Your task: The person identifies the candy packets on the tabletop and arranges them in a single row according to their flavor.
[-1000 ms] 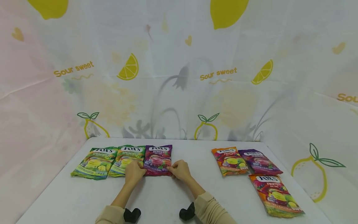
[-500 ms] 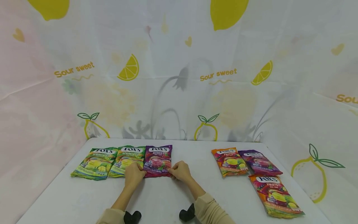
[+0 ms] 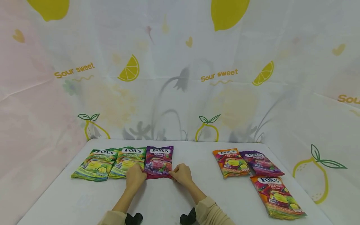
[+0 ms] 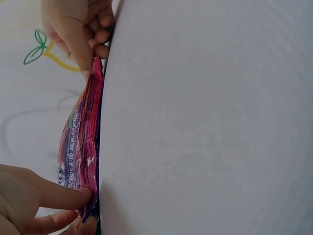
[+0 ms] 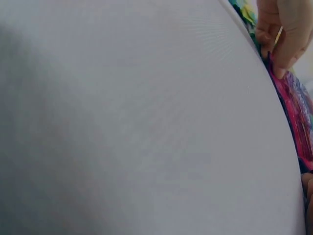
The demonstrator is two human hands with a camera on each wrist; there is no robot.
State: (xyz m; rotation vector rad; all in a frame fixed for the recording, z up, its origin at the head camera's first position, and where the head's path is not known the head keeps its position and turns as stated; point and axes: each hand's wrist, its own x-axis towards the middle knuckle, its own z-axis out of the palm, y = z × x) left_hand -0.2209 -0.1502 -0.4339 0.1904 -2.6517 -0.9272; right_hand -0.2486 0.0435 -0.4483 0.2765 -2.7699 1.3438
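A purple bag of berries candy [image 3: 158,161] lies face up on the white table, its top toward the back. My left hand [image 3: 136,177] pinches its near left corner, thumb on top and fingers below, as the left wrist view shows on the bag's pink edge [image 4: 93,142]. At the near right corner my right hand [image 3: 182,174] pinches the bag between thumb and fingers. Right against the bag's left side lies a green bag of spring tea candy [image 3: 127,159], partly hidden behind my left hand. Another green bag [image 3: 97,164] lies left of that one, making a row.
On the right lie an orange bag of fruits candy [image 3: 231,162], a purple berries bag [image 3: 261,163] touching it, and a second orange bag [image 3: 277,197] nearer the front. A printed cloth backdrop [image 3: 168,103] stands behind the table [image 3: 84,200].
The purple bag and both hands have shifted very slightly toward the front edge. The grips on its corners stay the same, and the other bags have not moved.
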